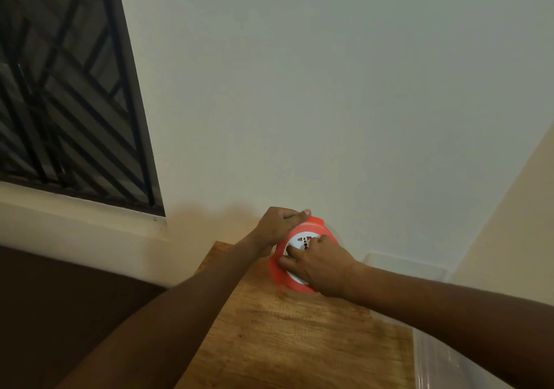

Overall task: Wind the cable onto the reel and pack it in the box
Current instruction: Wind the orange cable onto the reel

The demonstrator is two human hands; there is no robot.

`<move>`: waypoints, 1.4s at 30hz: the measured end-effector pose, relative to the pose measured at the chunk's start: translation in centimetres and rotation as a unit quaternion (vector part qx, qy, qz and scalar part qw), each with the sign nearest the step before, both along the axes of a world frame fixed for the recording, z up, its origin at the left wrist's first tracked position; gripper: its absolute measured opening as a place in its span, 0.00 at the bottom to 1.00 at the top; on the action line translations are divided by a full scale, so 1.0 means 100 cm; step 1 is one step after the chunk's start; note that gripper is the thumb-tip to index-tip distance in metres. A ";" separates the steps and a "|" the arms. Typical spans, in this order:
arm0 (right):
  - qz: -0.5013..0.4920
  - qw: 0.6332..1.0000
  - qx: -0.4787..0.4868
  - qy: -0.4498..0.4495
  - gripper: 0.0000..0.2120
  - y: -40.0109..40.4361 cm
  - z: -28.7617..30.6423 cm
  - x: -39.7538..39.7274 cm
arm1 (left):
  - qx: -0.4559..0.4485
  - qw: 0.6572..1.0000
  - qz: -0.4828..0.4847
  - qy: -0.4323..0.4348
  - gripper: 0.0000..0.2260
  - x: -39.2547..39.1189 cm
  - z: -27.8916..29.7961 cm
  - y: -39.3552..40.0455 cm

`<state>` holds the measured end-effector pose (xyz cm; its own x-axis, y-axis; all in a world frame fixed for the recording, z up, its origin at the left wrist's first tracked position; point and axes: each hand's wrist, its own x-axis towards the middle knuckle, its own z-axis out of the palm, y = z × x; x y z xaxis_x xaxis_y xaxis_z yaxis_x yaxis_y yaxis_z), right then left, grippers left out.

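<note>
The orange reel [295, 256] stands on edge at the far end of the wooden bench [299, 334], its white socket face toward the camera. The left hand [277, 227] has its grip curled over the reel's top rim, steadying it; the right hand [320, 265] pinches something on the face, likely the winding knob. No loose cable shows, so winding seems in hand or nearly done. Next comes lifting the reel rightward toward the clear box [443, 355] beside the right forearm.
</note>
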<state>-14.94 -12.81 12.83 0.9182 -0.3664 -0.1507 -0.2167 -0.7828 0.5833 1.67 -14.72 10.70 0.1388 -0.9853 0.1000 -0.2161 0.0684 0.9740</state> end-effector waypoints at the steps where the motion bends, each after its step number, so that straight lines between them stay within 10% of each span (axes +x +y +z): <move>1: 0.002 1.000 -0.004 -0.003 0.42 0.000 0.000 0.002 | -0.003 1.000 0.000 0.007 0.13 -0.002 0.000 0.000; 6: 0.019 0.999 -0.003 -0.051 0.39 -0.014 -0.006 -0.002 | -0.026 0.998 0.042 0.030 0.12 -0.007 -0.004 0.000; 11: -0.127 0.920 0.120 -0.350 0.34 -0.027 -0.011 -0.006 | -0.058 0.986 0.125 0.093 0.11 -0.017 -0.003 0.006; 13: -0.222 0.799 0.192 -0.525 0.31 -0.026 -0.013 -0.001 | -0.065 0.970 0.186 0.145 0.13 -0.027 -0.008 0.006; 17: -0.409 0.445 0.376 -0.703 0.24 -0.017 -0.028 0.012 | -0.086 0.961 0.220 0.146 0.07 -0.046 -0.018 0.003; 19: -0.412 0.373 0.434 -0.709 0.19 -0.012 -0.038 0.012 | -0.083 0.969 0.212 0.098 0.06 -0.046 -0.022 0.002; 21: -0.384 0.469 0.436 -0.665 0.17 -0.009 -0.042 0.007 | -0.065 0.971 0.212 0.088 0.09 -0.040 -0.025 0.000; 25: -0.281 0.834 0.253 -0.403 0.27 -0.008 -0.035 -0.014 | -0.026 0.972 0.190 0.132 0.13 -0.028 -0.018 0.000; 27: -0.211 0.917 0.172 -0.292 0.33 -0.010 -0.029 -0.027 | -0.022 0.978 0.186 0.096 0.14 -0.021 -0.013 -0.001; 34: -0.035 0.992 0.033 -0.116 0.31 -0.029 0.014 -0.037 | -0.022 0.993 0.109 0.046 0.17 -0.015 0.002 -0.004; 42: 0.065 0.994 -0.004 0.091 0.28 -0.041 0.043 -0.043 | -0.019 0.996 0.080 0.022 0.15 -0.013 0.003 -0.001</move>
